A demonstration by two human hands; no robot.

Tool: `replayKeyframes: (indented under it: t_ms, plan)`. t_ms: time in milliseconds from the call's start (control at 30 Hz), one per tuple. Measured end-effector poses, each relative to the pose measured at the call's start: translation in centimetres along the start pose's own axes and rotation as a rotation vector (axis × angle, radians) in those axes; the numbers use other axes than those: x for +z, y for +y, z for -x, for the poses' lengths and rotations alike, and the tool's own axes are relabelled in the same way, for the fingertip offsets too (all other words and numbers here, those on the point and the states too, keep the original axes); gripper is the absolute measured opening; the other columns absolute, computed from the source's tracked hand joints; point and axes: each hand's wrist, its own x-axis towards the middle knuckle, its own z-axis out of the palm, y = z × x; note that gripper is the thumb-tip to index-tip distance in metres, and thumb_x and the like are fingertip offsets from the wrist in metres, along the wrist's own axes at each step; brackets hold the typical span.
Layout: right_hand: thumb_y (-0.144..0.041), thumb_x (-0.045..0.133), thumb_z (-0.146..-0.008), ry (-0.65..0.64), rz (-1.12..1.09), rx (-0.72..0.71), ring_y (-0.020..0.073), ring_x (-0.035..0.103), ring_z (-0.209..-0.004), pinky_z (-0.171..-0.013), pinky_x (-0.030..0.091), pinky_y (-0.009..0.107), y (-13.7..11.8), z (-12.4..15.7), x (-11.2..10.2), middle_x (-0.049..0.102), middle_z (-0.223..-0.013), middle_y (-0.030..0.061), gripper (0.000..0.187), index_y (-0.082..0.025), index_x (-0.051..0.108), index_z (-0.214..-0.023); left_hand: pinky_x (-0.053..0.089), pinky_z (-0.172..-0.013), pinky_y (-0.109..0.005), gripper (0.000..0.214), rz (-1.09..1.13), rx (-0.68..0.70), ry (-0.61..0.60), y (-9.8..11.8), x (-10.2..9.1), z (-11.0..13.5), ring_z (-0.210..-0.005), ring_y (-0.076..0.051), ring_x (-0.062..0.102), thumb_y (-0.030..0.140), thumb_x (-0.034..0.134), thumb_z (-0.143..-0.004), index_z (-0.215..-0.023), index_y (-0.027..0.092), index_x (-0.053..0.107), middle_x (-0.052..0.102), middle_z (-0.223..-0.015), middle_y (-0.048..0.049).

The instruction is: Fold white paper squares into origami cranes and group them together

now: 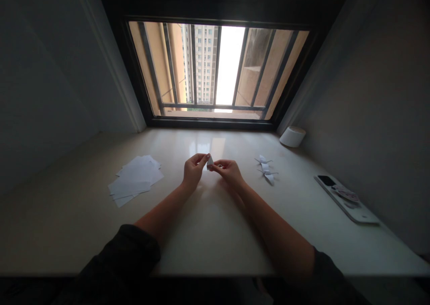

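Both my hands meet over the middle of the pale table (208,233). My left hand (194,169) and my right hand (228,169) pinch a small folded piece of white paper (210,162) between their fingertips, a little above the tabletop. To the left lies a loose stack of white paper sheets (135,179). To the right, two finished folded paper shapes (266,169) rest on the table, apart from my hands.
A white cylindrical object (292,136) stands at the back right corner by the window (217,70). A flat white tray-like device (347,199) with a dark phone and small items lies at the right, near the wall. Walls close in on both sides.
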Motion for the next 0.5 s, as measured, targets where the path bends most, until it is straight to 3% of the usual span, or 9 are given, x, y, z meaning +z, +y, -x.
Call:
replayKeyframes:
  t_ms: [167, 500]
  plan:
    - [-0.043, 0.071, -0.065, 0.025, -0.091, 0.016, 0.0208, 0.066, -0.067, -0.066, 0.047, 0.031, 0.41, -0.22, -0.18, 0.072, -0.071, 0.0062, 0.026, -0.019, 0.074, -0.075, 0.045, -0.07, -0.028, 0.033, 0.028, -0.061, 0.069, 0.14, 0.05, -0.09, -0.076, -0.016, 0.061, 0.047, 0.064, -0.071, -0.079, 0.015, 0.067, 0.068, -0.079, -0.0047]
    - [-0.042, 0.073, -0.063, 0.096, -0.207, 0.062, 0.0189, 0.064, -0.066, -0.067, 0.047, 0.03, 0.01, -0.34, -0.1, 0.071, -0.069, 0.0058, 0.026, -0.017, 0.072, -0.071, 0.044, -0.068, -0.028, 0.035, 0.07, -0.093, 0.143, -0.3, -0.08, -0.24, -0.081, -0.019, 0.061, 0.048, 0.064, -0.071, -0.082, 0.015, 0.067, 0.068, -0.082, -0.007]
